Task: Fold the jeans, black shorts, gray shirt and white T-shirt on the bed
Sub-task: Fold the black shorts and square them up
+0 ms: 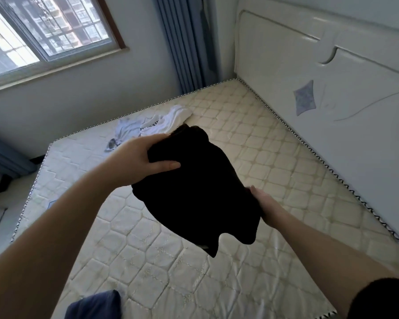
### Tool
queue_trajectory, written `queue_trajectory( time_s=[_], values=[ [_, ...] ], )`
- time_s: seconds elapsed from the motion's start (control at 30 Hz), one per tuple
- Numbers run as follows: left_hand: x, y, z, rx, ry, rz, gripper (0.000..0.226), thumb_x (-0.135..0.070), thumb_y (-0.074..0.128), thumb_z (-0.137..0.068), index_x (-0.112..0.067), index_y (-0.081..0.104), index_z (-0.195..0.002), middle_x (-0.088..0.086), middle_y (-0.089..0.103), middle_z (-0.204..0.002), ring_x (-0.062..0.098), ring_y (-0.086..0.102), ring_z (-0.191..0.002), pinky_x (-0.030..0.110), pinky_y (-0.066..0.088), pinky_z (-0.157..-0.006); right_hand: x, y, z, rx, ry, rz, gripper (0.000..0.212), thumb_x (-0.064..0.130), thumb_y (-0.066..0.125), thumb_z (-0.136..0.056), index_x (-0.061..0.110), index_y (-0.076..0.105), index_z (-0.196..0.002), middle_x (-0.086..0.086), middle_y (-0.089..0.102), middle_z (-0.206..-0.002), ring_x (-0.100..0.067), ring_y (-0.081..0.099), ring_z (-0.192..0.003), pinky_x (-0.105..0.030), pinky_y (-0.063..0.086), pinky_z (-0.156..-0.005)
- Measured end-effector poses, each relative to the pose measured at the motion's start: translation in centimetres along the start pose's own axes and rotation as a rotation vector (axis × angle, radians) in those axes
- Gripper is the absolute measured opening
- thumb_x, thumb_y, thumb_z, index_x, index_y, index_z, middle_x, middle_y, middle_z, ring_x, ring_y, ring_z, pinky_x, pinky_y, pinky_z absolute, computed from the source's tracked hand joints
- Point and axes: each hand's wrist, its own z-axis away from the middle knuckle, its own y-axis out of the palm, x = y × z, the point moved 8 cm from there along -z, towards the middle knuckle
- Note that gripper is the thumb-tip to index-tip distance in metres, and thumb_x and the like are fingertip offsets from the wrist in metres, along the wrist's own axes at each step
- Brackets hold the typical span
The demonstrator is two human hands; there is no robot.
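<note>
Soft black shorts [194,192] held above the cream quilted mattress [274,169], left hand [145,157] pinching one edge. Right hand [263,203] gripping the opposite edge, fingers hidden. Crumpled white T-shirt [152,125] lying beyond.

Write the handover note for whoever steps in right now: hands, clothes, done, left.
Left hand: grips the top edge of the black fabric shorts, thumb over the front.
Right hand: holds the shorts' right edge; its fingers are hidden behind the cloth.
The shorts hang in the air above the bare quilted cream mattress, not folded flat.
Crumpled white T-shirt lies unfolded near the far edge.
Dark blue cloth at the near edge, perhaps the jeans; fold unclear.
Gray shirt not in view.
Left: lay down and fold the shorts, then the T-shirt.
</note>
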Motion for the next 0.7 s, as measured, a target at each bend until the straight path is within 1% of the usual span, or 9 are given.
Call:
queue_trajectory(
  time_s=[0.03,0.1,0.17,0.23,0.27,0.37,0.43,0.57,0.7],
  values=[
    [0.5,0.0,0.0,-0.020,-0.027,0.025,0.034,-0.078,0.060,-0.059,-0.071,0.050,-0.091,-0.033,0.062,-0.086,-0.012,0.059,-0.081,0.014,0.040,-0.063,0.3,-0.4,-0.3,-0.016,-0.009,-0.060,0.038,0.036,0.047,-0.101,0.014,0.057,-0.129,-0.008,0.068,-0.115,-0.017,0.066,-0.101,-0.029,0.050,-0.088],
    [2.2,0.2,0.3,-0.056,-0.092,0.087,0.035,-0.074,0.062,-0.060,-0.072,0.050,-0.093,-0.033,0.063,-0.088,-0.012,0.061,-0.080,0.014,0.043,-0.065,1.2,-0.9,-0.7,-0.016,-0.026,-0.158,0.032,0.028,0.051,-0.101,0.018,0.054,-0.131,-0.010,0.070,-0.107,-0.021,0.067,-0.096,-0.034,0.050,-0.090],
    [4.6,0.7,1.1,-0.086,-0.178,0.150,0.036,-0.066,0.069,-0.065,-0.072,0.051,-0.096,-0.033,0.065,-0.090,-0.011,0.062,-0.083,0.018,0.046,-0.069,2.3,-1.7,-1.0,-0.011,-0.050,-0.227,0.026,0.026,0.050,-0.101,0.020,0.057,-0.126,-0.007,0.072,-0.098,-0.019,0.069,-0.089,-0.031,0.054,-0.081],
    [7.4,1.5,2.2,-0.119,-0.270,0.207,0.037,-0.057,0.074,-0.071,-0.072,0.052,-0.098,-0.032,0.067,-0.093,-0.007,0.064,-0.087,0.023,0.050,-0.074,3.3,-3.2,-1.1,-0.052,-0.076,-0.272,0.023,0.024,0.052,-0.100,0.017,0.061,-0.120,-0.004,0.074,-0.096,-0.015,0.071,-0.086,-0.025,0.057,-0.072],
    [8.8,2.1,2.9,-0.133,-0.309,0.244,0.037,-0.052,0.075,-0.075,-0.070,0.054,-0.098,-0.029,0.068,-0.094,-0.005,0.065,-0.089,0.025,0.051,-0.076,3.9,-4.1,-1.1,-0.077,-0.091,-0.272,0.024,0.023,0.053,-0.099,0.015,0.063,-0.119,-0.003,0.075,-0.095,-0.013,0.071,-0.085,-0.023,0.057,-0.070],
    [12.0,4.7,4.7,-0.148,-0.391,0.348,0.033,-0.035,0.074,-0.084,-0.060,0.058,-0.100,-0.024,0.070,-0.097,-0.001,0.066,-0.093,0.023,0.050,-0.075,5.8,-6.2,-0.6,-0.093,-0.127,-0.182,0.027,0.023,0.058,-0.094,0.009,0.064,-0.117,0.001,0.075,-0.092,-0.010,0.070,-0.083,-0.020,0.056,-0.069],
    [13.4,7.0,5.8,-0.128,-0.433,0.417,0.032,-0.031,0.073,-0.085,-0.053,0.059,-0.103,-0.023,0.071,-0.097,-0.001,0.067,-0.092,0.021,0.050,-0.072,6.8,-7.1,-0.3,-0.052,-0.136,-0.132,0.025,0.018,0.062,-0.090,0.012,0.066,-0.114,0.000,0.075,-0.094,-0.011,0.070,-0.083,-0.020,0.056,-0.068],
    [15.3,11.0,7.3,-0.112,-0.490,0.542,0.035,-0.025,0.072,-0.087,-0.045,0.060,-0.112,-0.017,0.072,-0.105,0.003,0.068,-0.096,0.020,0.053,-0.072,8.4,-8.5,0.5,0.020,-0.130,-0.032,0.035,0.011,0.072,-0.076,0.015,0.069,-0.110,-0.003,0.075,-0.097,-0.012,0.071,-0.086,-0.019,0.055,-0.070],
    [17.2,13.6,9.0,-0.134,-0.534,0.588,0.038,-0.017,0.073,-0.087,-0.034,0.061,-0.118,-0.007,0.073,-0.105,0.011,0.069,-0.098,0.027,0.056,-0.076,9.4,-9.6,1.9,0.012,-0.145,0.166,0.025,0.018,0.075,-0.073,0.018,0.075,-0.097,0.002,0.075,-0.089,-0.007,0.069,-0.084,-0.014,0.051,-0.071]
  ],
)
